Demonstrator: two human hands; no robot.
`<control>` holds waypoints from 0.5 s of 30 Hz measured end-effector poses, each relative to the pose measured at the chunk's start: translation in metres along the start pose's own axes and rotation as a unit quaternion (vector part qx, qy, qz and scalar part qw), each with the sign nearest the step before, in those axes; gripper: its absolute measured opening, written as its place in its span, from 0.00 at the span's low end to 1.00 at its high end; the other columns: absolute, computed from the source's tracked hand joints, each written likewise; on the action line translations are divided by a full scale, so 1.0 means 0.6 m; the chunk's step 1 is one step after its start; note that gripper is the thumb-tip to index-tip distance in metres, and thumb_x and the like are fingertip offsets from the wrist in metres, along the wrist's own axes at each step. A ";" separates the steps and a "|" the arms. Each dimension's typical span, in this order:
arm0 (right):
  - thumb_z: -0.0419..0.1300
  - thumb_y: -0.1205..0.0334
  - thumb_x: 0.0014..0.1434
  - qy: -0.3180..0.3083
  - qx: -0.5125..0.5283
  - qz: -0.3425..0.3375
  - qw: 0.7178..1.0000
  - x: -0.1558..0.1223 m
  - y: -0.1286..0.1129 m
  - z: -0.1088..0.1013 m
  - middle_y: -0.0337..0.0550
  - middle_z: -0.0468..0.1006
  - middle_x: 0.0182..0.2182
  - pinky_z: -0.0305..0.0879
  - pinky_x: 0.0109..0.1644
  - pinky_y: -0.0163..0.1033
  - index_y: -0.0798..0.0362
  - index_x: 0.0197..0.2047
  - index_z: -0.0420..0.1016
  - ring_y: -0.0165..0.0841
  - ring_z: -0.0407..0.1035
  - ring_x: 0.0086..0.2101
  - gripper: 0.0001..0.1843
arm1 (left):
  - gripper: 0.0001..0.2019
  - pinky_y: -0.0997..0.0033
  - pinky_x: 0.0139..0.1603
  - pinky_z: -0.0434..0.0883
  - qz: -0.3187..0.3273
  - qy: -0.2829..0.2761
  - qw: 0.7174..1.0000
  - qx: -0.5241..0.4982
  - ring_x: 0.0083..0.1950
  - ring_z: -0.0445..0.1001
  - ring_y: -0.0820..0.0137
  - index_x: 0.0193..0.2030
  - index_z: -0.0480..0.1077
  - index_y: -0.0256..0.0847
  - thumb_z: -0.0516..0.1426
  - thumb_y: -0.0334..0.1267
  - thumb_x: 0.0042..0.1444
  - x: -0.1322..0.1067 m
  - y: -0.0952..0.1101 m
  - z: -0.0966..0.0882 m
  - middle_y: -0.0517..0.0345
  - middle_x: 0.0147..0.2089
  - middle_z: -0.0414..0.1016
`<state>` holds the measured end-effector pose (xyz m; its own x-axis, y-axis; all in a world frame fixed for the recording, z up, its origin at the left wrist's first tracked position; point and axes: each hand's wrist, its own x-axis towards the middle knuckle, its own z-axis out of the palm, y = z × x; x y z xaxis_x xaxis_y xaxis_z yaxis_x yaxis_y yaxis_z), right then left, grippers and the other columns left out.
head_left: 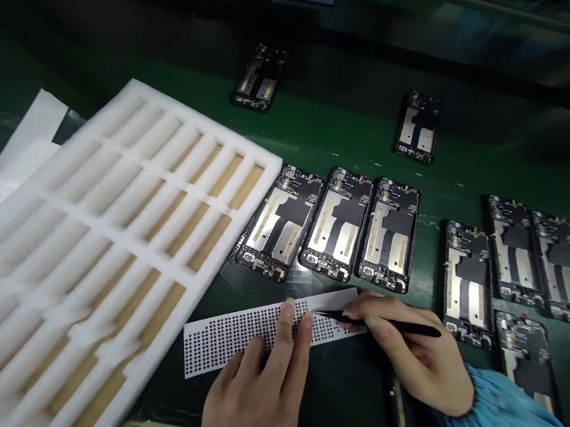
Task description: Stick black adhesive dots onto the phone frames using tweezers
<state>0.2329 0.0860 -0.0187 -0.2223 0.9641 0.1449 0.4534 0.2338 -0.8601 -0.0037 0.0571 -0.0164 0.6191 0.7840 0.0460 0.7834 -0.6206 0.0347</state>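
On the green mat, we are pinning the dotted sheet (259, 333) with our left hand (261, 391), fingers flat, while our right hand (411, 360) is gripping tweezers (379, 323), picking a dot; placing it likely needs a steady tip.

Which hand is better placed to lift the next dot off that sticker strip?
Probably the right hand: it holds the black tweezers with the tip on the dotted strip. The left hand only pins the strip down with its fingertips.
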 end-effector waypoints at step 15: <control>0.54 0.77 0.63 -0.009 0.030 -0.017 0.999 0.006 -0.017 0.006 0.42 0.81 0.34 0.76 0.40 0.38 0.50 0.50 0.77 0.35 0.77 0.35 0.18 | 0.34 0.70 0.26 0.74 0.003 0.000 1.000 -0.005 0.34 0.78 0.70 0.67 0.68 0.39 0.50 0.17 0.52 0.004 0.000 0.000 0.49 0.68 0.70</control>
<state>0.2246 0.0864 -0.0113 -0.2521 0.9532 0.1671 0.3919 0.2584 -0.8830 -0.0022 0.0592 -0.0160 0.6239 0.7800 0.0472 0.7788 -0.6257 0.0448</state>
